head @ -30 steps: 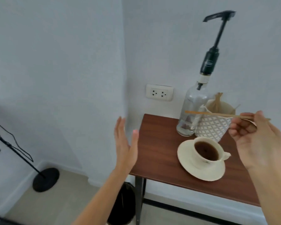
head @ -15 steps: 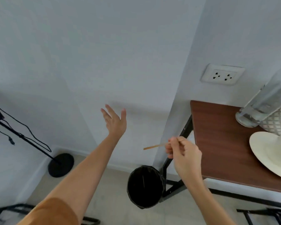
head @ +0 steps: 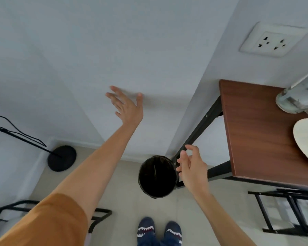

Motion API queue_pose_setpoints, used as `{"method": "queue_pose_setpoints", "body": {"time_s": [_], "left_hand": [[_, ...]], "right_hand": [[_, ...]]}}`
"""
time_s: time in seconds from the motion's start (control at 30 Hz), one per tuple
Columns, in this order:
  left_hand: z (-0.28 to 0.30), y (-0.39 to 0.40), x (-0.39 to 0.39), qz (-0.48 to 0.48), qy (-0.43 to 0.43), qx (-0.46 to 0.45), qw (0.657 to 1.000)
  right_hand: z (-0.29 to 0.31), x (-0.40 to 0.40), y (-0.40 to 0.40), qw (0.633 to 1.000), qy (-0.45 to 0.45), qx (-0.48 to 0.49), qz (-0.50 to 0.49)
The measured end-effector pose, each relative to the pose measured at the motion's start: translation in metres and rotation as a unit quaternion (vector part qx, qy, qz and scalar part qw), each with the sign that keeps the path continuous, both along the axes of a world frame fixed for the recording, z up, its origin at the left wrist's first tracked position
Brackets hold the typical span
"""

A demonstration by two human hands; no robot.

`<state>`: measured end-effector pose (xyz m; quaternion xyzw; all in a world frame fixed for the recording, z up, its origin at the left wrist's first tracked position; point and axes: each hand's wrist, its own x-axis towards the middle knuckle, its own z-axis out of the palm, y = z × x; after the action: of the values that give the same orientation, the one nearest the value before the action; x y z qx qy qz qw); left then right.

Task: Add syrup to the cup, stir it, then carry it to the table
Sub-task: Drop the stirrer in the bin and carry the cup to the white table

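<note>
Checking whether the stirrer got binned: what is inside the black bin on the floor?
Inside the black bin one thin pale stick stands out against the dark interior; the rest is too dark to read. The right hand, open and empty, is beside its rim.

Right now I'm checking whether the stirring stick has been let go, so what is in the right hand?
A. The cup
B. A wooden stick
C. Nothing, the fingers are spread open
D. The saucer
C. The right hand hangs with its fingers spread and empty beside the black bin, and a thin pale stick shows inside the bin.
</note>
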<state>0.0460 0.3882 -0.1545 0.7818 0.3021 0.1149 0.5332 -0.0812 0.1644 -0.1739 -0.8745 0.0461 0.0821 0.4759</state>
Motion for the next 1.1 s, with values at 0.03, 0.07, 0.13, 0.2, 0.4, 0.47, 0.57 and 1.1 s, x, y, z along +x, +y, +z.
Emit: {"method": "queue_pose_setpoints", "body": {"time_s": [0.03, 0.07, 0.13, 0.2, 0.4, 0.47, 0.57, 1.1], "left_hand": [[0.005, -0.003, -0.003, 0.006, 0.001, -0.003, 1.0], [0.01, -0.007, -0.006, 0.013, 0.0, -0.002, 1.0], [0.02, -0.021, -0.015, 0.017, -0.014, 0.006, 1.0], [0.03, -0.043, -0.026, -0.005, -0.035, 0.013, 0.999], [0.076, -0.136, -0.063, -0.124, -0.099, 0.016, 0.987], [0.091, -0.178, -0.074, -0.178, -0.13, 0.027, 0.975], [0.102, -0.239, -0.085, -0.244, -0.143, 0.062, 0.957], [0.081, -0.39, -0.08, -0.369, 0.042, 0.298, 0.879]], "right_hand": [[0.012, -0.004, -0.002, 1.0, -0.018, 0.013, -0.001], [0.027, -0.007, -0.004, 0.999, -0.039, 0.032, -0.002], [0.06, -0.014, -0.013, 0.993, -0.089, 0.077, -0.012], [0.093, -0.02, -0.03, 0.983, -0.149, 0.105, -0.023], [0.156, -0.037, -0.12, 0.945, -0.286, 0.115, -0.106], [0.163, -0.045, -0.164, 0.929, -0.315, 0.113, -0.161], [0.153, -0.047, -0.23, 0.918, -0.307, 0.077, -0.238], [0.127, 0.061, -0.375, 0.996, 0.013, -0.041, -0.075]]}}
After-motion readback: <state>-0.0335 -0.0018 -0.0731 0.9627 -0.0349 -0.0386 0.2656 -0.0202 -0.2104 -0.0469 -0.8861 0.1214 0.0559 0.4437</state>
